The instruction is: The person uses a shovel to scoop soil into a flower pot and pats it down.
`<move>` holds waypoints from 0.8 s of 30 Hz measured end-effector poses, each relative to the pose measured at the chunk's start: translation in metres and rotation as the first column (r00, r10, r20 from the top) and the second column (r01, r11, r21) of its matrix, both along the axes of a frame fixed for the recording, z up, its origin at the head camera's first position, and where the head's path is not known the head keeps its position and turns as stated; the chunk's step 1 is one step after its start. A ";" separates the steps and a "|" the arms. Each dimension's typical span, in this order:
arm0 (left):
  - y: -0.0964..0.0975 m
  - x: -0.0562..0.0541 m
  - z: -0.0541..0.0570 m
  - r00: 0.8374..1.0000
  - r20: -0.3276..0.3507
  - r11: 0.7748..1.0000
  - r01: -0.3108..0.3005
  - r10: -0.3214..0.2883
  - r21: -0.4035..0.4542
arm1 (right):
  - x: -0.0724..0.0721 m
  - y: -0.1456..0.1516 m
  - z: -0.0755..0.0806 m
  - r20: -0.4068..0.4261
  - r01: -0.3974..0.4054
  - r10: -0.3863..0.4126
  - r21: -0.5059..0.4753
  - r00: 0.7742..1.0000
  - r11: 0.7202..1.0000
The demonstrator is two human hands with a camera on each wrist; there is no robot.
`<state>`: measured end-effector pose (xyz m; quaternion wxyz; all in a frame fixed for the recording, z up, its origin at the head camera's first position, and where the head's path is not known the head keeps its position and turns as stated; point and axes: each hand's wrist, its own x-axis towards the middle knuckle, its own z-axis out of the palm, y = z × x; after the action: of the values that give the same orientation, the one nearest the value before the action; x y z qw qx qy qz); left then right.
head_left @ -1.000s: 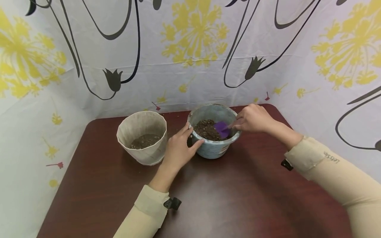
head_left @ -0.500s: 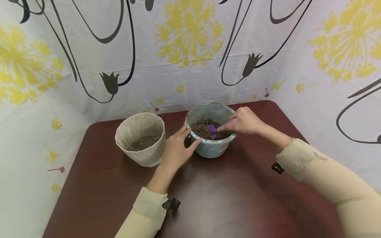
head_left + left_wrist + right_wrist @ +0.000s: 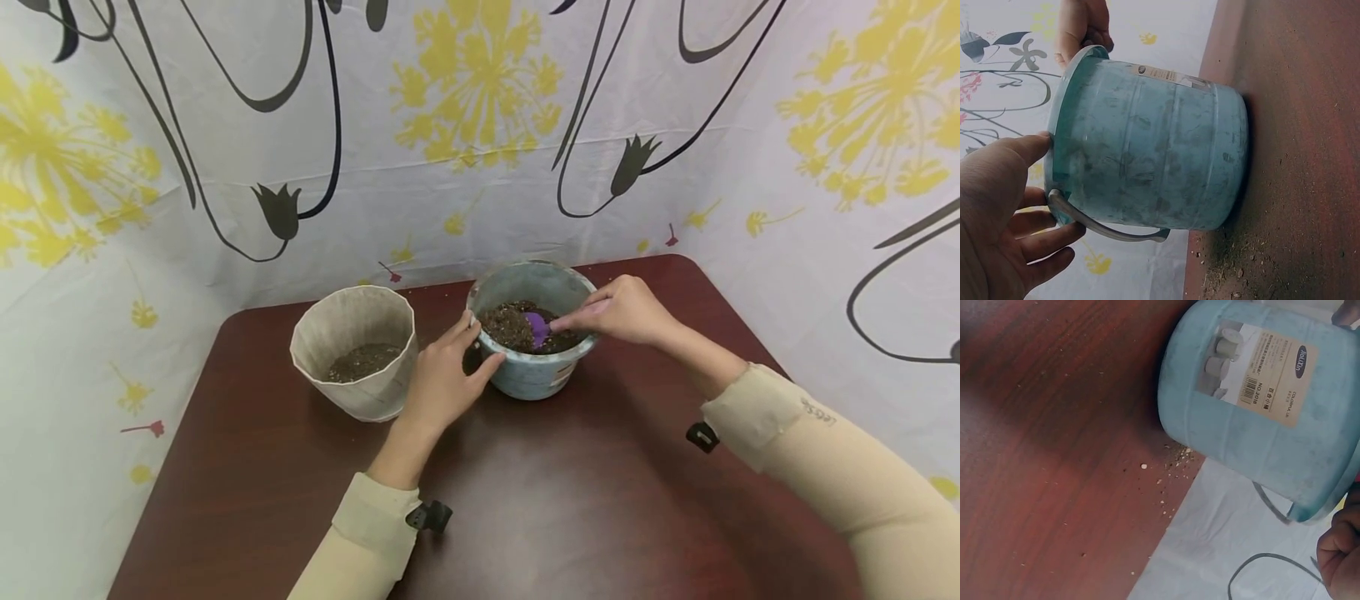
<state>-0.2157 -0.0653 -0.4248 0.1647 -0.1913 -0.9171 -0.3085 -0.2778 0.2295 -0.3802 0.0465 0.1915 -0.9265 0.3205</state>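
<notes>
A light blue bucket (image 3: 534,377) holds dark potting soil (image 3: 508,327) and stands upright toward the back of the table. My left hand (image 3: 444,377) holds the near-left part of its rim; in the left wrist view the thumb lies on the rim and the fingers are beside the grey bail handle (image 3: 1107,230). With my right hand (image 3: 630,310) I grip a small purple trowel (image 3: 537,328), its blade partly in the soil. Its handle is mostly covered by the fingers. The right wrist view shows only part of that hand (image 3: 1341,547), by the bucket's rim.
Left of the bucket stands a whitish plant pot (image 3: 375,392) with a low layer of soil (image 3: 363,362). Crumbs of soil (image 3: 1175,465) lie on the dark red table (image 3: 525,500) by the bucket. A patterned cloth (image 3: 450,200) hangs close behind.
The trowel has moved left and deeper into the soil, with my right hand following. My left hand stays at the rim. The view has shifted slightly.
</notes>
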 end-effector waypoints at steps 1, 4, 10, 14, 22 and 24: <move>0.000 0.000 0.000 1.000 0.001 1.000 0.001 -0.001 -0.002 | 0.001 0.001 0.000 0.022 0.011 -0.011 -0.015 1.000 1.000; -0.001 0.000 -0.001 1.000 -0.005 1.000 0.004 -0.004 -0.006 | 0.003 0.004 -0.002 0.070 0.031 -0.027 -0.054 0.997 0.998; -0.001 -0.001 -0.003 1.000 -0.024 0.999 0.014 -0.014 -0.031 | 0.007 0.009 -0.006 0.130 0.089 -0.075 -0.105 0.989 0.991; -0.001 -0.001 -0.004 0.999 -0.039 0.999 0.013 -0.015 -0.041 | 0.009 0.011 -0.007 0.160 0.127 -0.103 -0.149 0.982 0.981; -0.002 0.000 -0.004 0.997 -0.071 0.999 0.000 -0.004 -0.043 | 0.012 0.017 -0.004 0.206 0.108 -0.054 -0.259 0.977 0.960; -0.002 0.000 -0.003 0.996 -0.084 0.999 0.000 -0.004 -0.048 | 0.013 0.019 -0.003 0.210 0.106 -0.047 -0.275 0.977 0.956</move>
<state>-0.2161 -0.0674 -0.4281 0.1981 -0.2090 -0.9163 -0.2783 -0.2653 0.2483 -0.3836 -0.0078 0.1133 -0.8773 0.4663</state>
